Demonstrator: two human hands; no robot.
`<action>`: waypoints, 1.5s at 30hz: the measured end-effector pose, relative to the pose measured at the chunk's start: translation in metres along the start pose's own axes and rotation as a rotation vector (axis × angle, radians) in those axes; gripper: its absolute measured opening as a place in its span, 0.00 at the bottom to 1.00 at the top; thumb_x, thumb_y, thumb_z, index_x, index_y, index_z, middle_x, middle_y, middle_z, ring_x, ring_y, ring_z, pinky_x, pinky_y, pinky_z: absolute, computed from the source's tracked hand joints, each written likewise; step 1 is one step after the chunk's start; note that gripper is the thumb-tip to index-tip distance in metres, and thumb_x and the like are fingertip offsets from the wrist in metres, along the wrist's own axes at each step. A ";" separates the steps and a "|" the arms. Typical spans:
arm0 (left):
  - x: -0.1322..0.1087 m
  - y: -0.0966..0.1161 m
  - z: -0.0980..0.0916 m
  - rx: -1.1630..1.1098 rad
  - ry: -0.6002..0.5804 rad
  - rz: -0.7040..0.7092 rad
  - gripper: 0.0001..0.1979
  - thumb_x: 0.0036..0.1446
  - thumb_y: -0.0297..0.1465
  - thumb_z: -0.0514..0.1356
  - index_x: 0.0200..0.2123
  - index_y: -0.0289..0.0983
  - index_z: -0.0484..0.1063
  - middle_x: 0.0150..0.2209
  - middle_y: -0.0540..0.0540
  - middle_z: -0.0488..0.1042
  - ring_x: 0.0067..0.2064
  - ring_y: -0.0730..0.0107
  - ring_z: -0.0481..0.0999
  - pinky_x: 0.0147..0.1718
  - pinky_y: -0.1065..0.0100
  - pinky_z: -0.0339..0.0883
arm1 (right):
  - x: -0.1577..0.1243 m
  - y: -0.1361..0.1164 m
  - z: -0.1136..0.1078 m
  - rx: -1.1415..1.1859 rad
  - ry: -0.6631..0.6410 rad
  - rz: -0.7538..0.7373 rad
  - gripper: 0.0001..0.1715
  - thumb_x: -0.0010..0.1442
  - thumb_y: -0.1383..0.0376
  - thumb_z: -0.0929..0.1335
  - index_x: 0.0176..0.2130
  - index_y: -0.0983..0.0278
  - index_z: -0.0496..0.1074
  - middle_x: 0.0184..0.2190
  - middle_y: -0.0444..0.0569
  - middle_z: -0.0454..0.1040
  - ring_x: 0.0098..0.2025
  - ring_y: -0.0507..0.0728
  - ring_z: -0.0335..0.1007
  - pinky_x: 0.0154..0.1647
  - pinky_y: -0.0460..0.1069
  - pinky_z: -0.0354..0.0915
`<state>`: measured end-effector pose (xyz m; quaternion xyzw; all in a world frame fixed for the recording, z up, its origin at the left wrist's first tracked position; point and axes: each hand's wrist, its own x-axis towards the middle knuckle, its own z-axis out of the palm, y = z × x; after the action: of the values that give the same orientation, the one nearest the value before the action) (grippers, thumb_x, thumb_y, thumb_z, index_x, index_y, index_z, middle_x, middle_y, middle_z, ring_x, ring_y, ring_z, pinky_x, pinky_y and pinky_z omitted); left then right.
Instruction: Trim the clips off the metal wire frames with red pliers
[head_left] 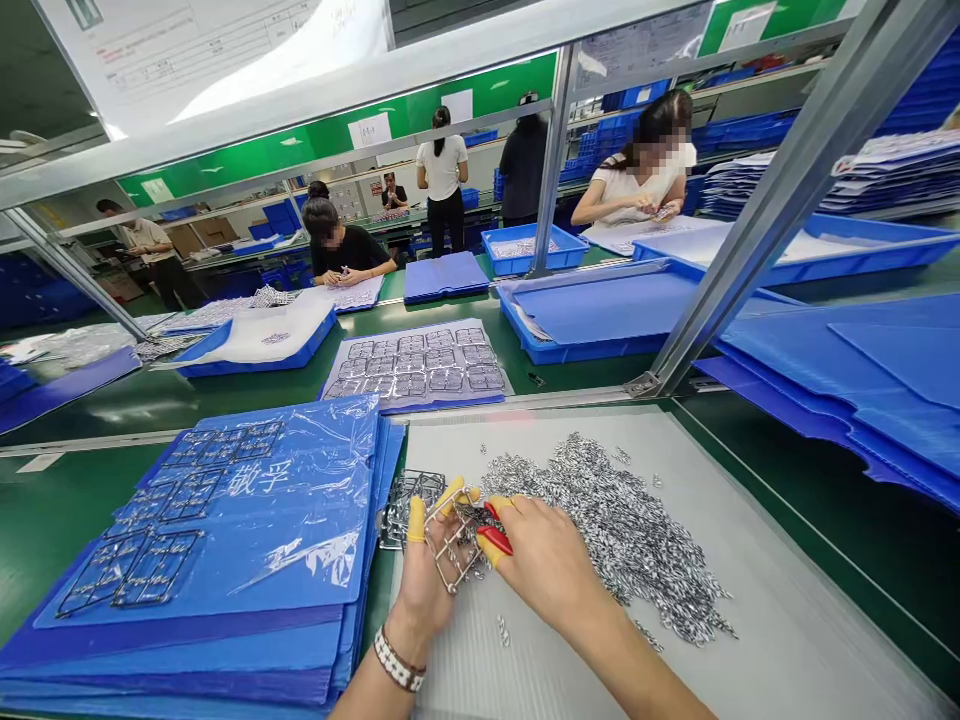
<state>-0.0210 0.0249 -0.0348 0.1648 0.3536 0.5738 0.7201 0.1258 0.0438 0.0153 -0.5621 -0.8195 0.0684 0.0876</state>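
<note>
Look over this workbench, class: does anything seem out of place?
A small metal bit lies alone on the grey mat, apart from the main heap of metal parts, so it looks stray.

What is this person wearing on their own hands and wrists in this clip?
The left hand and right hand are not gloved, but yellow finger cots cover some fingers. A white-and-dark patterned bracelet circles the left wrist. No sleeves show on the forearms.
</note>
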 end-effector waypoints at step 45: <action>0.000 0.002 0.003 -0.011 0.007 0.065 0.31 0.58 0.53 0.49 0.53 0.38 0.70 0.55 0.39 0.70 0.53 0.56 0.71 0.43 0.64 0.68 | -0.015 0.002 0.012 -0.029 -0.049 -0.006 0.12 0.57 0.65 0.64 0.41 0.64 0.72 0.38 0.53 0.74 0.43 0.65 0.67 0.42 0.57 0.57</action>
<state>-0.0205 0.0260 -0.0318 0.1701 0.3476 0.5993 0.7008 0.1304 0.0300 0.0021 -0.5592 -0.8239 0.0703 0.0596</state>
